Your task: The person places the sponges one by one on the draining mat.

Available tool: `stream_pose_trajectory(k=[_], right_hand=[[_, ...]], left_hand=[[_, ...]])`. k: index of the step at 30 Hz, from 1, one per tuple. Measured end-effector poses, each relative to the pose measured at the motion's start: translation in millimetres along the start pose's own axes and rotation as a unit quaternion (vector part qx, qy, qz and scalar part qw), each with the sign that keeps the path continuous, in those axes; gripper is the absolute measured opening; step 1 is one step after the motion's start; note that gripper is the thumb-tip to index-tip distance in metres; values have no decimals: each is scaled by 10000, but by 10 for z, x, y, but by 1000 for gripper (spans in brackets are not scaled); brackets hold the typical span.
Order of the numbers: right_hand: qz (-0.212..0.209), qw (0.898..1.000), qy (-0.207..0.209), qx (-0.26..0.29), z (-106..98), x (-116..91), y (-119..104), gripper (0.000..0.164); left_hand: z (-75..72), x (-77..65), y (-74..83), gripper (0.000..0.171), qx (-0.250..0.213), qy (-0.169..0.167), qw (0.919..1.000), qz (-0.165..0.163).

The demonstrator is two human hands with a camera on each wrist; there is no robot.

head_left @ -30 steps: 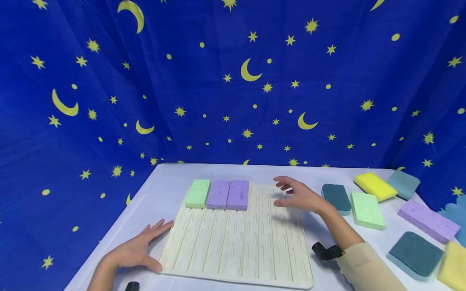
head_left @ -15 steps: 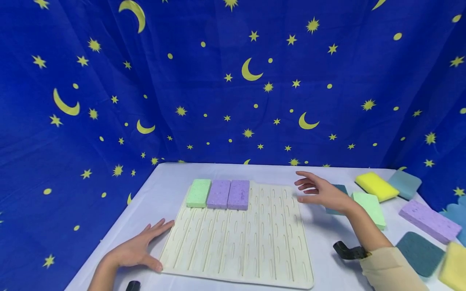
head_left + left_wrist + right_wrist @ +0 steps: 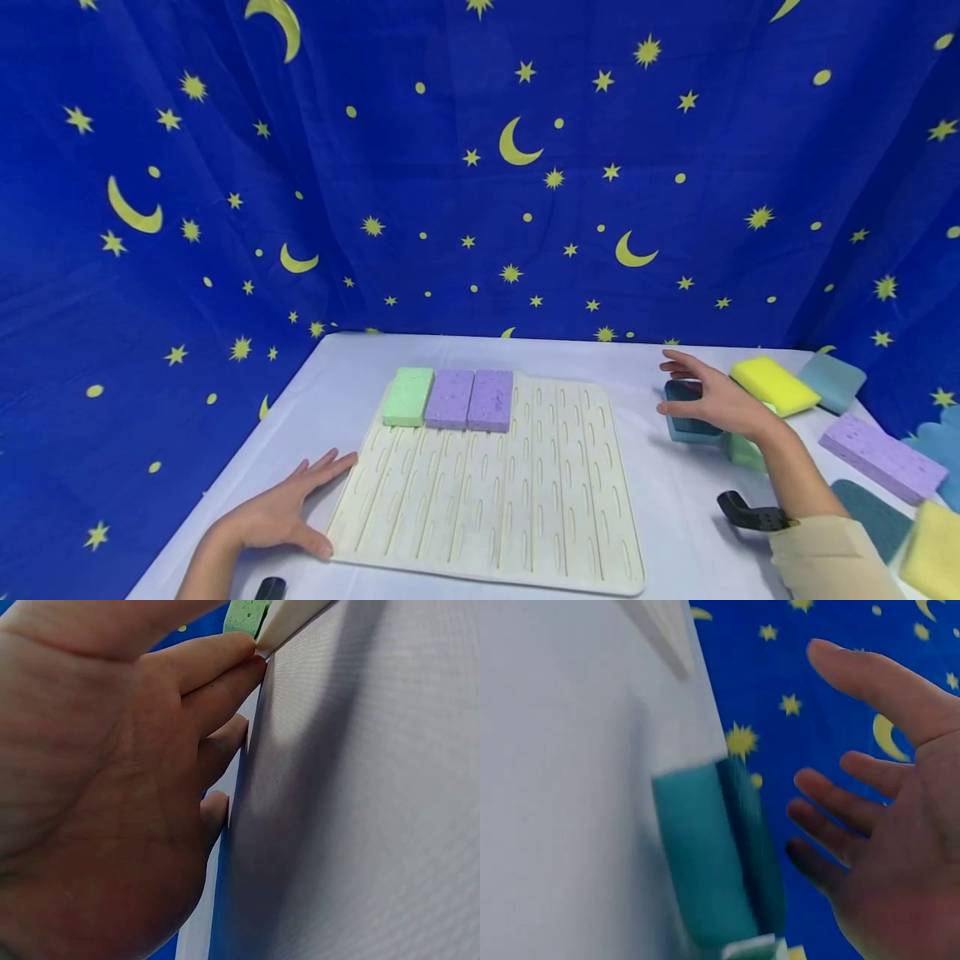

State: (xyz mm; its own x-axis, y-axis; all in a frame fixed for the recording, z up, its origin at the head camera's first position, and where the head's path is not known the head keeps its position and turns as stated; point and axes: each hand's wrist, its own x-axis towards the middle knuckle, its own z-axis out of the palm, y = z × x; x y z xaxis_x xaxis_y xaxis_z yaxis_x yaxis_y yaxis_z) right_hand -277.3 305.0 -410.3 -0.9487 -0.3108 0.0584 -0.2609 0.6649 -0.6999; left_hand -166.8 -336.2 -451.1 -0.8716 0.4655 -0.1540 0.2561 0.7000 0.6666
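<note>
A cream ribbed mat (image 3: pixel 480 517) lies on the white table. Along its far edge sit a light green sponge (image 3: pixel 407 396) and two purple sponges, one in the middle (image 3: pixel 448 400) and one on the right (image 3: pixel 491 402). My left hand (image 3: pixel 273 512) is spread at the mat's left side, thumb and fingertips right at its edge. Over a dark teal scouring sponge (image 3: pixel 686 432) hovers my right hand (image 3: pixel 723 404), fingers loosely bent and holding nothing. In the right wrist view a gap shows between that hand (image 3: pixel 892 825) and the two-layered teal sponge (image 3: pixel 697 855).
Right of the mat lie more sponges: a light green one (image 3: pixel 744 452) partly behind my right wrist, a bright yellow one (image 3: pixel 772 385), a blue-grey one (image 3: pixel 836 381), a purple one (image 3: pixel 885 457), another dark teal one (image 3: pixel 873 512) and a pale yellow one (image 3: pixel 933 550).
My right hand has moved rightward, from above the mat's far right part to over the dark teal sponge. The left hand and the three sponges on the mat have stayed in place.
</note>
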Motion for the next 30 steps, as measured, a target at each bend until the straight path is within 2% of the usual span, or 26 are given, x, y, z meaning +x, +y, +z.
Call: stream_pose_trajectory(k=[8,15,25,30], right_hand=[[254,9963,-322,-755,-85,-89,235,103],[47,9923,-429,-1165,-96,-127,322,100],[113,9902,-472,-1308,-90,-145,380,101],[234,9907,-428,-1272,-78,-133,369,102]], left_hand=[[9,-19,14,111,-16,-20,10000,-91],[-3,-29,45,110,10,23,9999,101],[22,-13,25,111,0,24,10000,-96],[23,-33,22,112,91,124,9999,-23]])
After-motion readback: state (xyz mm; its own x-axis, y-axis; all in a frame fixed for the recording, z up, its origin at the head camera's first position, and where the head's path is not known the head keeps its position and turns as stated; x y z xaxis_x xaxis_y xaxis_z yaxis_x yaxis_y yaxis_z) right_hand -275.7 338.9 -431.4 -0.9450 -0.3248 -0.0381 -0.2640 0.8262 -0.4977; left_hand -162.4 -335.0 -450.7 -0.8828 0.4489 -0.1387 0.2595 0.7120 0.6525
